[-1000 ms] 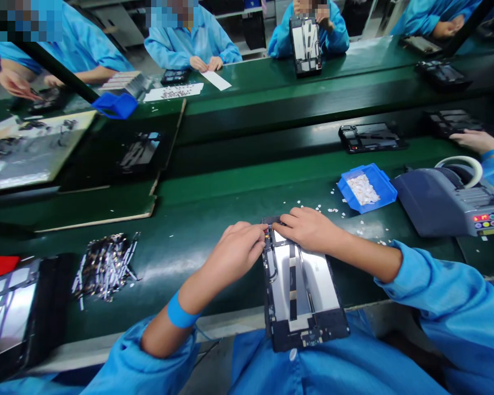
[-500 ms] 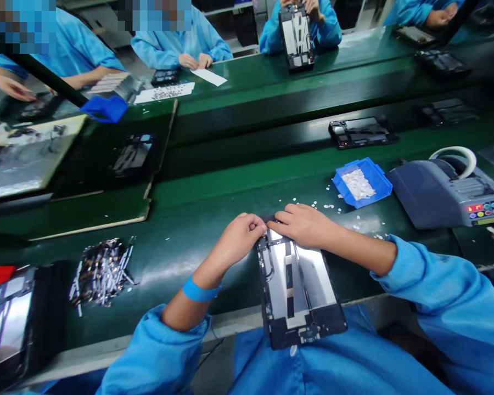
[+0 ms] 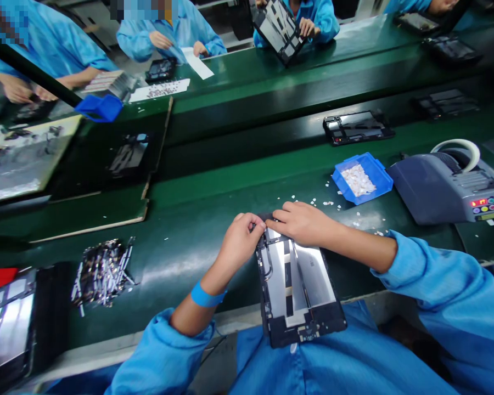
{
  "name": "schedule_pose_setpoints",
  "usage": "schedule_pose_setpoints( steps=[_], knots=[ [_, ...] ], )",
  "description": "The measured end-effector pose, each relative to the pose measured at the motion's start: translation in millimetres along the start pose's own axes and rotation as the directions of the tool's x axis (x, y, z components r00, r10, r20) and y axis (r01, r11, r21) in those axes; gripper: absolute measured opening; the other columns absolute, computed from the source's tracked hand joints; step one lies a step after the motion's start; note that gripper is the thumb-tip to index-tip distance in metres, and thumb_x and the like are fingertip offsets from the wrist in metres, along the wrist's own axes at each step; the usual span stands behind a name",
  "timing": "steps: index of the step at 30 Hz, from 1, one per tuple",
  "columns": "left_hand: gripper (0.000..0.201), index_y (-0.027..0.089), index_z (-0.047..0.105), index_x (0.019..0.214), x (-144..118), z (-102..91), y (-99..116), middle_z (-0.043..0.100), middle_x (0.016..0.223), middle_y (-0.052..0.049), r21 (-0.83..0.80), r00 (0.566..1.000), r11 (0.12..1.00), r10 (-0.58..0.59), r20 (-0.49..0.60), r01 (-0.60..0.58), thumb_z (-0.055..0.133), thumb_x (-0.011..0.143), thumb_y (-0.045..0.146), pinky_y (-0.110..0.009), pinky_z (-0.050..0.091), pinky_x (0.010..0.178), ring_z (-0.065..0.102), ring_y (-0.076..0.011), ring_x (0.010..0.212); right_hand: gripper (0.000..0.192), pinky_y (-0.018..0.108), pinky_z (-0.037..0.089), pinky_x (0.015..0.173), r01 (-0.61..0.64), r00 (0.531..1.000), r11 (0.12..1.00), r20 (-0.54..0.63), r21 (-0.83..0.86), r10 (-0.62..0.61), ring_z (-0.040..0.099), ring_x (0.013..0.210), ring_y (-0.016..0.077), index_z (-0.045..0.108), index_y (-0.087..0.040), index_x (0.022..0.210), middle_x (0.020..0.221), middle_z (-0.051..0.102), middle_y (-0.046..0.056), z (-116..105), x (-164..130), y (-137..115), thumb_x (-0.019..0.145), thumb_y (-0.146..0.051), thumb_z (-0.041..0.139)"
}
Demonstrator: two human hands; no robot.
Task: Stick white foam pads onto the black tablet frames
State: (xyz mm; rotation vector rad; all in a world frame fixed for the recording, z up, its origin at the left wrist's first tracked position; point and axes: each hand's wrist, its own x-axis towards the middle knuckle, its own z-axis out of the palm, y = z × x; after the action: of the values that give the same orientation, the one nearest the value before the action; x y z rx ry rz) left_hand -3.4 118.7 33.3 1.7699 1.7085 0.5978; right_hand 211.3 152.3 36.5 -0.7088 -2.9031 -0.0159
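Head view: one green surface [image 3: 214,203] fills the frame. At lower centre lies one opened tablet chassis [image 3: 298,285], its near end over the edge. One tape dispenser [image 3: 444,184] sits at right and one blue bin [image 3: 362,178] beside it. The left hand [image 3: 239,241] and the right hand [image 3: 302,222], fingers curled, pinch the chassis's far end.

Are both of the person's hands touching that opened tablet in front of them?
Touching. The head view shows the left hand and the right hand with fingertips pressed onto the top edge of the tablet, no gap visible.
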Motion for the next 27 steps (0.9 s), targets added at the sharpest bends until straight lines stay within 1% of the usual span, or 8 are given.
schedule_pose_setpoints(
  steps=[5, 14, 16, 19, 22, 24, 25, 27],
  knots=[
    [0.012, 0.021, 0.059, 0.078, -3.2, 6.2, 0.1, 0.06, 0.083, -0.002, 0.003, 0.998, 1.0, -0.018, -0.057, 0.018, 0.057, 0.09, 0.023, -0.032, 0.041, 0.071, 0.054, -0.0198, 0.078, 0.029, 0.036, 0.037, 0.069, -0.004, 1.0, 1.0, -0.005, 0.006, 0.004, 0.051, 0.09, 0.0232, 0.065, -0.015, 0.127, 0.106, 0.066, 0.01, 0.6, -0.6, -0.5, 0.104, -0.014, 0.047],
    [0.015, 0.021, 0.061, 0.076, 4.4, -3.9, 6.2, 0.058, 0.075, -0.002, 0.082, 0.999, 0.996, 0.019, 0.033, -0.022, 0.056, 0.09, 0.021, -0.034, 0.039, 0.071, 0.054, -0.022, 0.079, 0.029, 0.035, 0.035, 0.067, 0.012, 1.0, 1.0, -0.015, -0.025, -0.012, 0.051, 0.088, 0.0234, 0.065, -0.014, 0.124, 0.108, 0.067, 0.012, 2.7, -0.6, -0.9, 0.104, -0.013, 0.045],
    [0.015, 0.021, 0.06, 0.076, 3.9, -3.3, 5.8, 0.058, 0.075, -0.002, 0.079, 0.999, 0.997, 0.022, 0.031, -0.024, 0.056, 0.09, 0.02, -0.034, 0.039, 0.072, 0.054, -0.0221, 0.08, 0.029, 0.035, 0.035, 0.066, 0.013, 1.0, 1.0, -0.015, -0.021, -0.014, 0.051, 0.088, 0.0236, 0.066, -0.013, 0.124, 0.105, 0.067, 0.012, 3.0, -0.6, -1.2, 0.103, -0.013, 0.046],
    [0.014, 0.022, 0.058, 0.076, 0.4, 2.1, 2.7, 0.057, 0.077, -0.002, 0.056, 1.0, 0.998, 0.025, -0.009, -0.025, 0.056, 0.09, 0.02, -0.034, 0.04, 0.073, 0.054, -0.0217, 0.082, 0.028, 0.035, 0.036, 0.067, 0.006, 1.0, 1.0, -0.017, -0.005, -0.006, 0.051, 0.089, 0.0236, 0.065, -0.013, 0.123, 0.104, 0.067, 0.012, 3.1, -0.7, -1.8, 0.103, -0.012, 0.046],
    [0.003, 0.022, 0.057, 0.086, -4.3, 11.5, -2.5, 0.055, 0.082, 0.0, -0.025, 0.995, 1.0, -0.012, -0.103, 0.009, 0.059, 0.089, 0.02, -0.032, 0.04, 0.071, 0.053, -0.0197, 0.081, 0.029, 0.035, 0.037, 0.068, 0.005, 1.0, 1.0, -0.016, 0.008, -0.004, 0.052, 0.09, 0.0237, 0.065, -0.013, 0.124, 0.105, 0.066, 0.013, 3.4, -1.2, -1.9, 0.103, -0.012, 0.045],
    [0.013, 0.022, 0.055, 0.097, -6.1, 17.9, -6.1, 0.051, 0.081, 0.002, -0.13, 0.983, 0.989, -0.092, -0.157, 0.071, 0.062, 0.086, 0.022, -0.03, 0.039, 0.068, 0.052, -0.0175, 0.076, 0.03, 0.035, 0.038, 0.069, 0.007, 1.0, 1.0, -0.012, 0.015, -0.007, 0.051, 0.09, 0.0238, 0.064, -0.013, 0.126, 0.105, 0.066, 0.013, 3.9, -1.8, -1.6, 0.103, -0.013, 0.045],
    [0.018, 0.023, 0.053, 0.1, -6.3, 20.5, -7.6, 0.049, 0.08, 0.003, -0.194, 0.976, 0.975, -0.14, -0.166, 0.107, 0.063, 0.085, 0.023, -0.029, 0.039, 0.066, 0.05, -0.0164, 0.073, 0.03, 0.035, 0.038, 0.069, 0.008, 1.0, 1.0, -0.011, 0.017, -0.008, 0.051, 0.09, 0.0238, 0.064, -0.013, 0.127, 0.106, 0.067, 0.013, 4.1, -2.1, -1.4, 0.103, -0.013, 0.045],
    [0.021, 0.023, 0.051, 0.101, -5.7, 23.9, -9.7, 0.045, 0.076, 0.005, -0.323, 0.965, 0.931, -0.222, -0.137, 0.168, 0.063, 0.084, 0.024, -0.028, 0.038, 0.063, 0.047, -0.0147, 0.069, 0.032, 0.035, 0.038, 0.07, 0.009, 1.0, 1.0, -0.012, 0.02, -0.009, 0.051, 0.09, 0.0239, 0.063, -0.013, 0.13, 0.108, 0.067, 0.013, 4.3, -2.7, -0.9, 0.103, -0.013, 0.046]
  ],
)
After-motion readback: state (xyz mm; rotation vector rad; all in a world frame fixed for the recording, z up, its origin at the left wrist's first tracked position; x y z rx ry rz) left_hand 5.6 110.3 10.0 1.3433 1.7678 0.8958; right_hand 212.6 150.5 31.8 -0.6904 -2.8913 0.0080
